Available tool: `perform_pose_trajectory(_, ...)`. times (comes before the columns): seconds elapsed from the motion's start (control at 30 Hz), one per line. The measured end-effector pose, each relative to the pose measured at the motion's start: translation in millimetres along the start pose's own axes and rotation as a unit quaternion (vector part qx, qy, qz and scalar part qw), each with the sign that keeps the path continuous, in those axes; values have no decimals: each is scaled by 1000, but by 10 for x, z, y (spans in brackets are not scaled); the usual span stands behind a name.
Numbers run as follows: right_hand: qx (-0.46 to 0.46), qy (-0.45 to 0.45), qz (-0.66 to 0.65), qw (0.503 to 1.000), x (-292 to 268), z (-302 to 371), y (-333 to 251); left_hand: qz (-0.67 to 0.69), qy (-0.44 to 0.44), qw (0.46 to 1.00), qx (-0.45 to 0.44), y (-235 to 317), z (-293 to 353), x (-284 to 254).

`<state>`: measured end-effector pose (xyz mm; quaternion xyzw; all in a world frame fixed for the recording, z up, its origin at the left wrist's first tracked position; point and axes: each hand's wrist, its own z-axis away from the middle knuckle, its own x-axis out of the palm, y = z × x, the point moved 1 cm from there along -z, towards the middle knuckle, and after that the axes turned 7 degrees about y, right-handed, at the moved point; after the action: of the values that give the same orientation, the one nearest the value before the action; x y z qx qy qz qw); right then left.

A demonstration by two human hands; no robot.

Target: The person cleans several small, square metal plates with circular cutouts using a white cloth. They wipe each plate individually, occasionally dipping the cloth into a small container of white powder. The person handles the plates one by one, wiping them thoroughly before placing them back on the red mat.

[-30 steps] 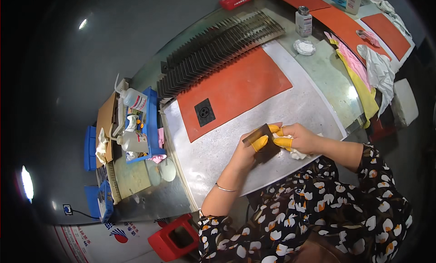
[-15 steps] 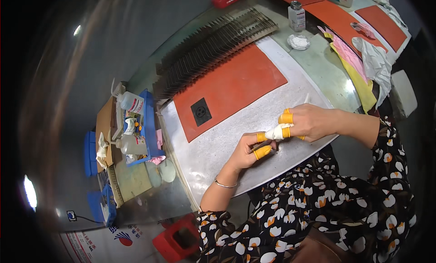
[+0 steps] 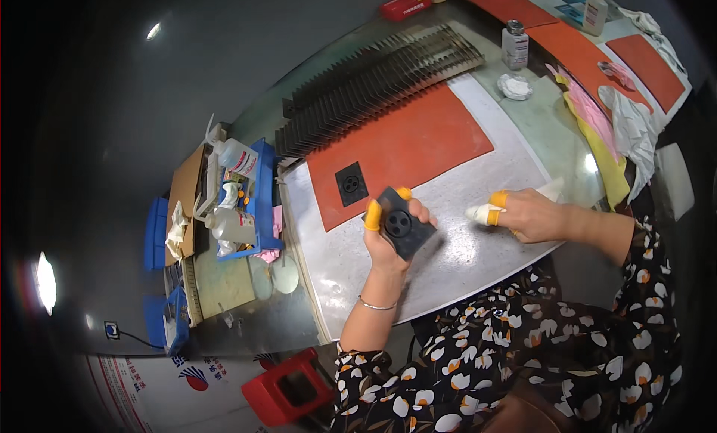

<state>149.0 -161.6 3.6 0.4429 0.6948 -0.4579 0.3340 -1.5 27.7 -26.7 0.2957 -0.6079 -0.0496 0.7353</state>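
Observation:
My left hand, with yellow finger cots on two fingers, grips a dark square plate by its edges. The plate's face is turned up and shows a round centre with three holes. To the right, my right hand is closed around a small white cloth, which covers a fingertip and sits apart from the plate. Yellow finger cots show on this hand too. A similar dark plate lies flat on the orange mat, just beyond my left hand.
White paper covers the work surface under the mat. Behind it stands a long rack of dark thin plates. A blue tray with squeeze bottles is at left. Far right are a clear bottle, a dish of white material and cloths.
My left hand has moved up and left and turned the plate from edge-on to face up. My right hand has drawn away to the right with the white cloth. The view has shifted slightly.

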Motion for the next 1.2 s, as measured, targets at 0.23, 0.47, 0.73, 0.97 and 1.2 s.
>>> perform_pose_trajectory(0.23, -3, 242, 6, 970, 465, -192, -185, 130, 164, 976, 57, -155, -228, 87)
perform_pose_trajectory(0.47, -79, 279, 25, 957, 751, -512, -320, 155, 191, 966, 77, -190, -342, -19)
perform_pose_trajectory(0.73, -122, 132, -76, 981, 583, -308, -227, -175, 136, 975, -20, 131, -722, -206)
perform_pose_trajectory(0.97, 45, 113, -59, 991, 402, 91, 201, -782, 222, 550, 190, 776, -1420, -719)
perform_pose_trajectory(1.2, 121, 120, -164, 972, 510, 432, 730, -801, 178, 447, 356, 939, -1662, -299)
